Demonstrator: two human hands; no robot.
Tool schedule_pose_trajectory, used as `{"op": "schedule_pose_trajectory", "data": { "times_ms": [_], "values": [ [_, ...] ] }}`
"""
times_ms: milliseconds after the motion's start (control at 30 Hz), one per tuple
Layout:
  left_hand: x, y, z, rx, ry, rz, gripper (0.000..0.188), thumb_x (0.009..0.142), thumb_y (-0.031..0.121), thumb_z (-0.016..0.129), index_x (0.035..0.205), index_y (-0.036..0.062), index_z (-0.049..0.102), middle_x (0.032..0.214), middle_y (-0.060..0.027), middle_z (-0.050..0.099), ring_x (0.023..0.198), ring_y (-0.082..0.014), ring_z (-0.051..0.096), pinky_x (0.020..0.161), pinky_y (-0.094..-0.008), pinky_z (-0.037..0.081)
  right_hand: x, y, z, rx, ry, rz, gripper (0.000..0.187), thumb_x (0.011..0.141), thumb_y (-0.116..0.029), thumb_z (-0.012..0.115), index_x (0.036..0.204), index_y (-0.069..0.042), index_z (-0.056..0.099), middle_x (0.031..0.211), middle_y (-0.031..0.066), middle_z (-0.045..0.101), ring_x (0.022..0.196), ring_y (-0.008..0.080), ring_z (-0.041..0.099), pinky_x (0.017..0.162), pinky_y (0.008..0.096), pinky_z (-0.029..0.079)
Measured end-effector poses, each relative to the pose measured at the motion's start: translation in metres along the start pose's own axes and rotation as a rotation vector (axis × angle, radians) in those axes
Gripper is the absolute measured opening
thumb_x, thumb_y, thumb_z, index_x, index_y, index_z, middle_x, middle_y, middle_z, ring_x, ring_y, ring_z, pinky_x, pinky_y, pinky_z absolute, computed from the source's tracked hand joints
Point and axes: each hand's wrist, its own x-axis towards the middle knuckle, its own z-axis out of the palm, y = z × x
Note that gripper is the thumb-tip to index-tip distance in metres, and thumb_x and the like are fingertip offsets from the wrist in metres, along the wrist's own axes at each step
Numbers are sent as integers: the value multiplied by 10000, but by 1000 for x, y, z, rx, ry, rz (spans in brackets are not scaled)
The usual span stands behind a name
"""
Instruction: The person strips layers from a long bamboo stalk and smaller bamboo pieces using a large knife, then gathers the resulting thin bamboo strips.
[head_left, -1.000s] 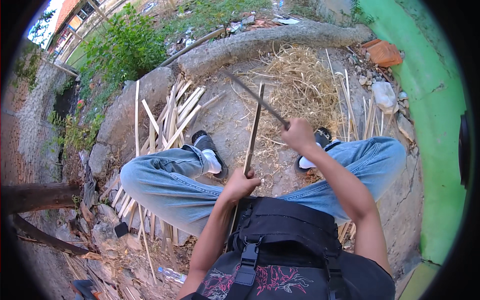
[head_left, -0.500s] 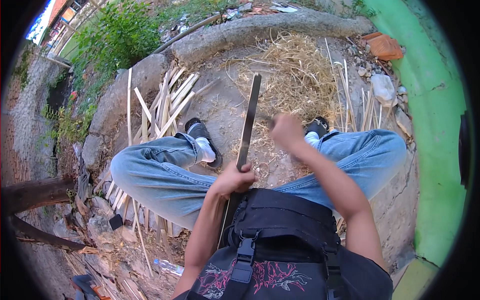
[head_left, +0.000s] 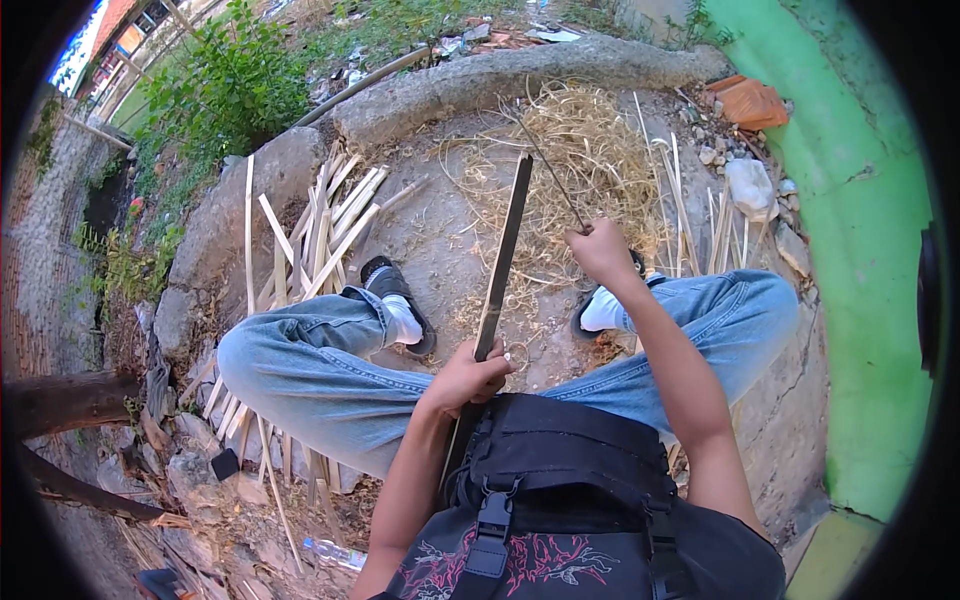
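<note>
My left hand (head_left: pixel 468 379) is closed round a long, flat strip of split bamboo or wood (head_left: pixel 506 240), dark on its face and pale along one edge. The strip tilts upward and away from my lap, its lower end running down beside the black bag. To the right, my right hand (head_left: pixel 602 251) grips a thin, dark, blade-like tool (head_left: pixel 550 168), which points forward and left over the shavings. The tool is apart from the strip. Its handle is hidden in my fist, and its exact kind is hard to make out.
Curly pale shavings (head_left: pixel 600 150) lie heaped ahead. Several pale split strips (head_left: pixel 335 215) are piled at the left, with more by the green wall (head_left: pixel 850 300). A low concrete kerb (head_left: pixel 520 78) curves across the far side. A black bag (head_left: pixel 570 435) rests on my lap.
My right hand has moved slightly right and nearer to me, away from the strip, and the tool now shows as a long thin line. The left hand keeps its hold.
</note>
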Motion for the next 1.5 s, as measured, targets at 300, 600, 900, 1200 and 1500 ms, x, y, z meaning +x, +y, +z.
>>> {"op": "schedule_pose_trajectory", "data": {
  "times_ms": [300,600,900,1200,1500],
  "values": [
    [-6,1,10,-172,125,22,534,935,618,359,716,131,375,548,57,326,412,-31,274,361,-199,177,-31,-31,-9,3,-65,-131,254,760,-250,623,709,-3,649,573,162,601,538,315,603,560,408,471],
    [-5,-4,10,116,313,288,445,989,477,371,728,116,392,546,25,362,404,-49,322,346,-199,246,-52,-26,12,-229,-159,-566,190,744,-243,649,751,-54,654,624,151,624,631,342,642,617,428,520],
    [-5,-17,13,312,430,397,331,968,354,515,844,48,538,612,46,441,515,-38,378,459,-226,314,52,51,-2,-97,141,-9,227,728,-216,621,678,4,644,585,172,612,545,300,620,527,404,468],
    [-20,15,18,123,196,274,252,968,274,527,985,23,529,664,18,523,534,-55,488,487,-224,394,-4,-13,-38,93,201,-137,278,772,-232,632,736,43,633,587,153,608,548,245,612,541,358,459],
    [-15,21,9,321,90,358,226,959,250,539,1004,34,489,662,7,502,551,-93,513,491,-248,428,-43,-37,-22,-266,21,-541,190,743,-221,652,697,-39,622,606,156,620,599,326,639,609,429,525]
  ]
}}
